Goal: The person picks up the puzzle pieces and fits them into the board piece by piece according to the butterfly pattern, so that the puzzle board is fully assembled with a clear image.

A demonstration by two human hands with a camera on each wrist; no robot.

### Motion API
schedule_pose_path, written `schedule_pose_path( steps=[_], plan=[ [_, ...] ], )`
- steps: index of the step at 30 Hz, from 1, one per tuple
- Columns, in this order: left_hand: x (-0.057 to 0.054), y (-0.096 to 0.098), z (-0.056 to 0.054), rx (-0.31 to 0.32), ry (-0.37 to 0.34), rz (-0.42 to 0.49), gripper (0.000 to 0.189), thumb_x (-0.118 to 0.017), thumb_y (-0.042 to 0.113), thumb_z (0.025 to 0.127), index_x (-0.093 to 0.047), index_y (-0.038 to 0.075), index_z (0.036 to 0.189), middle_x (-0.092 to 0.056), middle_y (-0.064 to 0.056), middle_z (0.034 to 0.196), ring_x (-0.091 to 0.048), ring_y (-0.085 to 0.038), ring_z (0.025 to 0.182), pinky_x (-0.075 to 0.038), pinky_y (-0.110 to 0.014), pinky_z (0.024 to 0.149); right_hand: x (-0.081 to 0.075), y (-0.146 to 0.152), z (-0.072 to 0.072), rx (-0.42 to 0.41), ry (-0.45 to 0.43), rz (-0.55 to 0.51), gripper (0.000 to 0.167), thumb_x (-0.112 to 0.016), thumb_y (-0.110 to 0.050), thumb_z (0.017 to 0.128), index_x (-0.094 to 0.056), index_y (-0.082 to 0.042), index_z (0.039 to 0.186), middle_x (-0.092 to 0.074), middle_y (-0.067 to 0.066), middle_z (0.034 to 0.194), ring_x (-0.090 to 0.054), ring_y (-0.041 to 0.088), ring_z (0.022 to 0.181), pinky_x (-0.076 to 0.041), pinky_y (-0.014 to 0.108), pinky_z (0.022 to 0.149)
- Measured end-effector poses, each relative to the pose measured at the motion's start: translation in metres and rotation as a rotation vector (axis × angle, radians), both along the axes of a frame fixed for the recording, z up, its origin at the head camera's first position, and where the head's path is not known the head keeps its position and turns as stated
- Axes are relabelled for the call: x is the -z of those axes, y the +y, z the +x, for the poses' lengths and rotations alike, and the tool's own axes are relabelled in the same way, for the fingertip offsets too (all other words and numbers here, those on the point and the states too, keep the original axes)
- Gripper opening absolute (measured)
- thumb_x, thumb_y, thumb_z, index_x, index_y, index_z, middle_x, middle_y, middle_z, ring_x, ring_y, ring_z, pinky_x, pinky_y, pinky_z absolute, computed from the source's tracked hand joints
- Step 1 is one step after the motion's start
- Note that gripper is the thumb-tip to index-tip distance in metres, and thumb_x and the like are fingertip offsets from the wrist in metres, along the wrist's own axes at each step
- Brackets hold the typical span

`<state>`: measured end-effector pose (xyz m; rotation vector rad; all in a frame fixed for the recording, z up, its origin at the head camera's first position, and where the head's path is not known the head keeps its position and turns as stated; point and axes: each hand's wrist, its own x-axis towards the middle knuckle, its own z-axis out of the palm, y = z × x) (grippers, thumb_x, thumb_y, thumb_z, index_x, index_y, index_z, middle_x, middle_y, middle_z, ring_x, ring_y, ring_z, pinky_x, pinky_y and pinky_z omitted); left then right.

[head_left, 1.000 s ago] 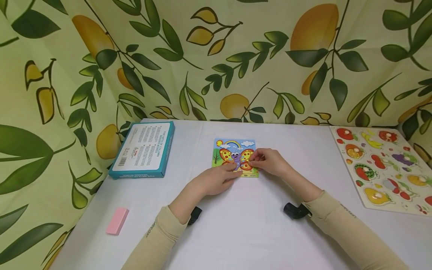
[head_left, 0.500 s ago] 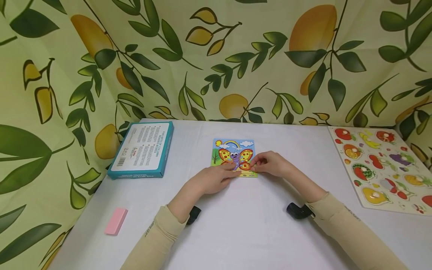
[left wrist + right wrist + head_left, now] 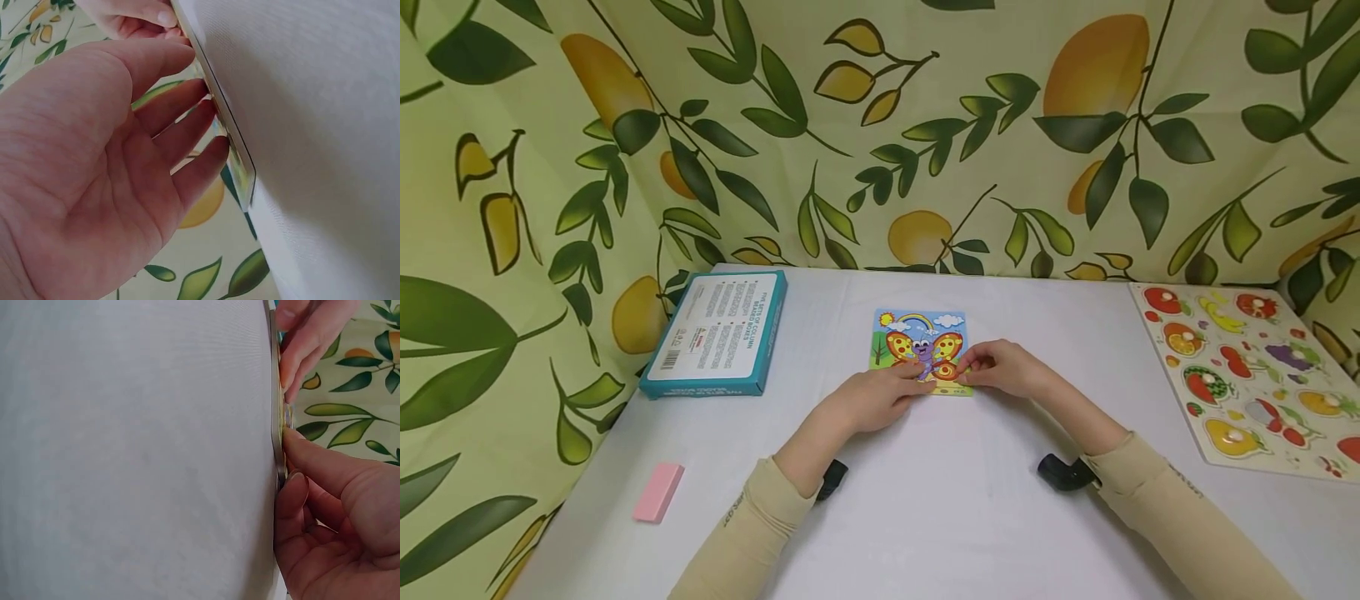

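A square butterfly puzzle (image 3: 925, 342), with a rainbow, sun and tree around a purple-bodied butterfly, lies flat on the white tabletop. My left hand (image 3: 876, 398) rests on its lower left part, and the extended fingers cover some of the picture. In the left wrist view those fingers touch the puzzle's face near its edge (image 3: 240, 172), with the palm raised. At the lower right side, my right hand (image 3: 1006, 368) pinches the puzzle's border by the wing. The right wrist view has one fingertip on its face and the thumb (image 3: 294, 487) against its edge.
A teal and white box (image 3: 715, 333) lies at the back left, with a pink block (image 3: 658, 493) in front of it. On the right lies a fruit peg board (image 3: 1247, 375). A leaf-patterned curtain (image 3: 880, 125) encloses the back and left of the table.
My right hand has slid a little downward and outward along the puzzle's right side, from the wing to the lower border. The left hand stays in place on the puzzle.
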<state>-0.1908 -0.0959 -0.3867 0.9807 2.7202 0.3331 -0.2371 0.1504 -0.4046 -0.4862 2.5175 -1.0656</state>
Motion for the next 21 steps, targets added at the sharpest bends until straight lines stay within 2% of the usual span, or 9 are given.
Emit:
schedule_pose_path(
  steps=[5,11,18,21],
  plan=[
    [-0.001,0.001,0.000,-0.002,0.010,0.001,0.038,-0.053,0.022,0.101,-0.058,0.024,0.138,-0.043,-0.002,0.151,-0.040,-0.019,0.138,-0.041,-0.045,0.105,0.001,-0.001,0.001,0.000,0.022,0.014,0.016,-0.073,-0.019,0.089,-0.068,-0.005,0.095,-0.052,0.001,0.073,-0.048,0.017,0.071,-0.038,0.025,0.062],
    [0.003,-0.001,-0.002,0.038,0.034,0.049,0.037,-0.054,0.019,0.100,-0.060,0.019,0.136,-0.046,-0.007,0.148,-0.040,-0.022,0.138,-0.038,-0.041,0.108,0.004,-0.001,0.004,-0.022,0.088,0.013,0.016,-0.071,-0.018,0.090,-0.067,-0.005,0.096,-0.052,0.001,0.076,-0.046,0.017,0.073,-0.036,0.028,0.064],
    [0.010,-0.005,-0.008,0.063,-0.010,0.106,0.038,-0.054,0.019,0.100,-0.059,0.016,0.137,-0.045,-0.008,0.148,-0.038,-0.024,0.138,-0.033,-0.040,0.112,0.010,0.004,0.006,-0.041,0.147,-0.007,0.012,-0.067,-0.018,0.093,-0.068,-0.007,0.098,-0.056,-0.001,0.081,-0.049,0.016,0.077,-0.040,0.027,0.068],
    [0.012,-0.007,-0.012,0.042,-0.038,0.132,0.037,-0.053,0.021,0.100,-0.059,0.017,0.137,-0.045,-0.007,0.148,-0.039,-0.023,0.138,-0.033,-0.039,0.111,0.010,0.011,0.005,0.004,0.126,-0.024,0.017,-0.062,-0.023,0.097,-0.069,-0.008,0.101,-0.061,0.002,0.081,-0.053,0.018,0.076,-0.045,0.029,0.067]
  ],
)
